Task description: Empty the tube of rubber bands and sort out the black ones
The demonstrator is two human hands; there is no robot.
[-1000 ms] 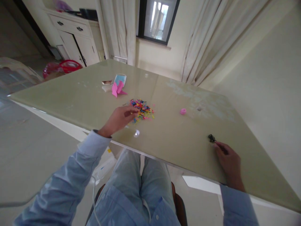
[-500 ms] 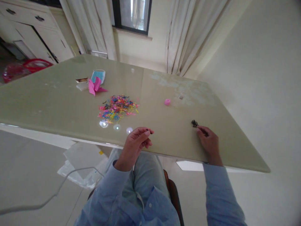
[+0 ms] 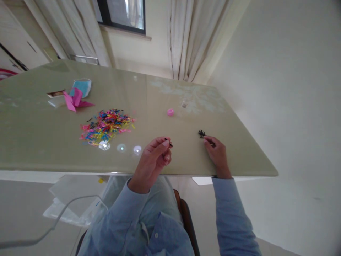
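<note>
My left hand is raised over the front edge of the table, thumb and fingertips pinched on a small black rubber band. To the right, my right hand rests at the tabletop with thumb and fingers drawn together at the near side of a little heap of black rubber bands. Dark strands show between those fingers. A loose pile of many-coloured rubber bands lies on the left part of the table.
A pink ring-shaped object and a small clear piece lie beyond my hands. Far left on the table are pink folded paper, a blue mask and a small card. A grey cable runs at lower left.
The head view has turned right, so the table and its things sit further left. My left hand still pinches the black band, and my right hand stays at the black heap.
</note>
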